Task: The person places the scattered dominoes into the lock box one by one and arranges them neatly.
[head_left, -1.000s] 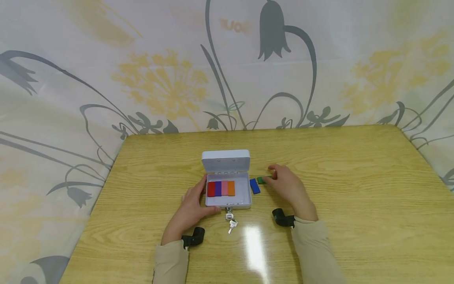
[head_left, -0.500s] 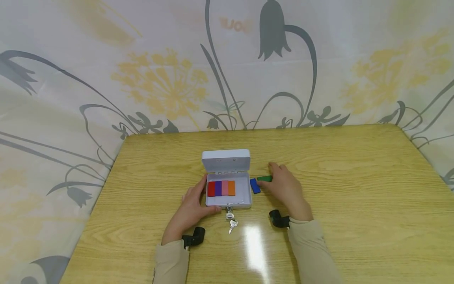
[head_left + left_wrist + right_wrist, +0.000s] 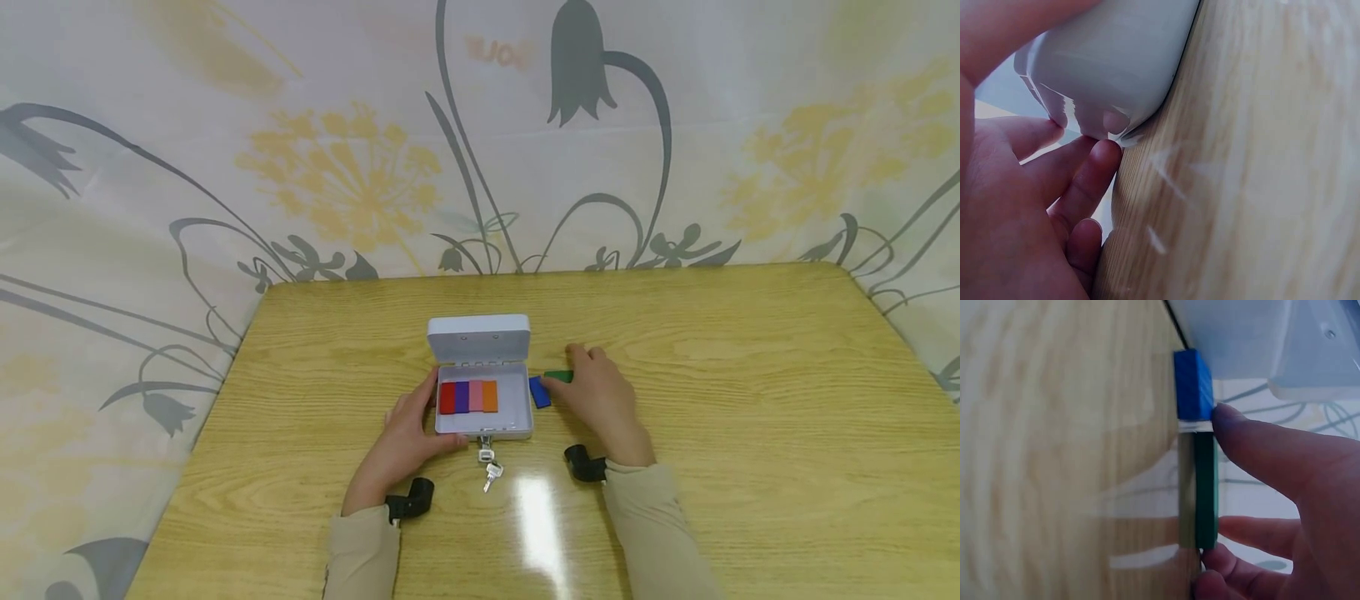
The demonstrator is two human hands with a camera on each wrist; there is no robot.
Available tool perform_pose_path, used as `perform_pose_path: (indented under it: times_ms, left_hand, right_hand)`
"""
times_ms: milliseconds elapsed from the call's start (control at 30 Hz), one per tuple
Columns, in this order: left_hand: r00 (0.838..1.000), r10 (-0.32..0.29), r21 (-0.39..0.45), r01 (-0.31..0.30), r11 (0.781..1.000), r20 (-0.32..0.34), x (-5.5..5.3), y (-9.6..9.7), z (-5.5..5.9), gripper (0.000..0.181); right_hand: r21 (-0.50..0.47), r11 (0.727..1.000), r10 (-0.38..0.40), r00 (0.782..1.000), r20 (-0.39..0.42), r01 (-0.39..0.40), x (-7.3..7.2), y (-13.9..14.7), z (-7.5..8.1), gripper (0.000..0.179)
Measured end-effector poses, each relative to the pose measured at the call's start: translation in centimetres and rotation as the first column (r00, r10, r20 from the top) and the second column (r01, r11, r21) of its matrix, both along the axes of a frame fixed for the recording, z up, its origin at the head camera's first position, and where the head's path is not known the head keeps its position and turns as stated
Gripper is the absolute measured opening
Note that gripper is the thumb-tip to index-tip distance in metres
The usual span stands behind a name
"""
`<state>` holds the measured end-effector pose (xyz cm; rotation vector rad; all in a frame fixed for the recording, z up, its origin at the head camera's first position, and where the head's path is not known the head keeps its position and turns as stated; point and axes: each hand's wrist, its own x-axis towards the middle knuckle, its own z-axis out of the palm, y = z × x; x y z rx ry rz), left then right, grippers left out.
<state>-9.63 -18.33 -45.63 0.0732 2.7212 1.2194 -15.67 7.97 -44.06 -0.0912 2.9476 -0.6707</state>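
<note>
A small white metal cash box point(image 3: 513, 408) stands with its lid point(image 3: 478, 340) raised. Inside, at the left, lie a red block point(image 3: 447, 398), a purple block point(image 3: 462, 397), a pink block point(image 3: 476, 397) and an orange block point(image 3: 490, 397) side by side. My left hand point(image 3: 397, 442) holds the box's left side, thumb along the front and fingertips against the wall. Right of the box, a blue block point(image 3: 1191, 387) and a green block point(image 3: 1207, 487) lie on the table. Over them is my right hand point(image 3: 600, 400), thumb tip at the blue block's end, fingers by the green one.
Keys point(image 3: 492, 475) hang from the lock at the box's front and rest on the wooden table point(image 3: 750, 400). A patterned cloth point(image 3: 480, 150) rises behind the table. Each wrist wears a black camera mount point(image 3: 583, 463).
My right hand has shifted slightly left, bringing its thumb from the green block to the blue block's end. The left hand and the box have stayed in place.
</note>
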Motion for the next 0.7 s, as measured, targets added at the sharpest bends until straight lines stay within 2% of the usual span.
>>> perform_pose_path:
  times_ms: [300, 533, 700]
  left_hand:
    - [1.000, -0.003, -0.003, 0.003, 1.000, 0.004, -0.04, 0.02, -0.11, 0.104]
    - [1.000, -0.009, -0.003, 0.009, 1.000, 0.001, -0.07, 0.06, 0.00, 0.104]
    - [1.000, -0.004, 0.011, 0.004, 1.000, 0.011, -0.04, 0.06, 0.00, 0.105]
  right_hand:
    - [-0.014, 0.999, -0.035, 0.999, -0.006, 0.034, 0.05, -0.03, -0.04, 0.063]
    - [-0.069, 0.998, 0.004, 1.000, 0.014, -0.003, -0.17, 0.56, 0.22, 0.059]
    - [-0.100, 0.994, 0.051, 0.999, -0.006, -0.052, -0.50, 0.77, 0.06, 0.057]
